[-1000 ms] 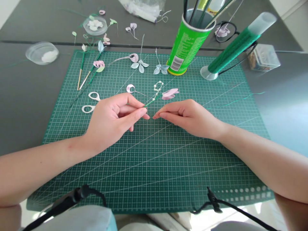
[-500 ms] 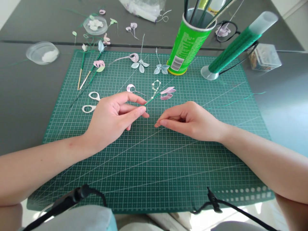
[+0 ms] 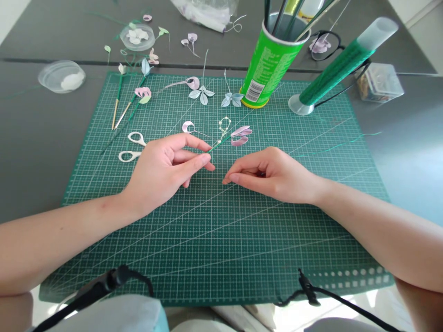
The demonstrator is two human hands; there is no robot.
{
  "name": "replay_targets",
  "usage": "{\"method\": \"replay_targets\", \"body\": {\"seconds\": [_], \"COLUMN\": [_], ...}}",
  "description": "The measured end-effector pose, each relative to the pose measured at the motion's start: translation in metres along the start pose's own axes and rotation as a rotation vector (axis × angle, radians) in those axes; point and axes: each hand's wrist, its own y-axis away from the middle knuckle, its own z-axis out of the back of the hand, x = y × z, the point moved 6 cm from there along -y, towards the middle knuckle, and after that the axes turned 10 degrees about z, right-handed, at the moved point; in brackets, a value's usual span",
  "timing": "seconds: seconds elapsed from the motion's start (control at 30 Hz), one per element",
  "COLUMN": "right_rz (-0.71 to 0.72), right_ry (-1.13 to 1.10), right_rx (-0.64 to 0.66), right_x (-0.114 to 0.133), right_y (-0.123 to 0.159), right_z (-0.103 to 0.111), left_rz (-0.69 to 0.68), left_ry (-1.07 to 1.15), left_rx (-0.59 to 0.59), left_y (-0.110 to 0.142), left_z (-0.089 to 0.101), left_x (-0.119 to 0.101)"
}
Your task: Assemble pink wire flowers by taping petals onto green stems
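My left hand (image 3: 166, 170) pinches the green stem of a small flower sprig (image 3: 235, 134) with pink petals and a loop of white beads; the sprig points up and to the right above the green cutting mat (image 3: 221, 240). My right hand (image 3: 273, 174) rests a few centimetres to the right, its fingers curled and its thumb and forefinger pressed together near the mat. A very thin green thread may run from it; I cannot make it out. White-handled scissors (image 3: 133, 146) lie just left of my left hand.
A green can (image 3: 268, 64) holding rods and a tilted green spool (image 3: 337, 67) stand at the mat's far edge. Loose petals and finished stems (image 3: 131, 99) lie at the far left, near two clear dishes (image 3: 61, 76). A clear box (image 3: 380, 82) sits at the right.
My right hand drew away from the left, down and to the right, opening a gap between the fingertips. The sprig turned slightly in my left fingers.
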Motion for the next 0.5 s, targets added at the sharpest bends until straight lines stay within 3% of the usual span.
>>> {"method": "replay_targets", "body": {"seconds": [0.5], "right_rz": [0.012], "right_ry": [0.019], "right_rx": [0.022], "right_x": [-0.0003], "right_y": [0.0], "right_z": [-0.0014], "left_rz": [0.024], "left_ry": [0.01], "left_rx": [0.038], "left_y": [-0.0019], "left_z": [-0.0018], "left_x": [0.0026]}}
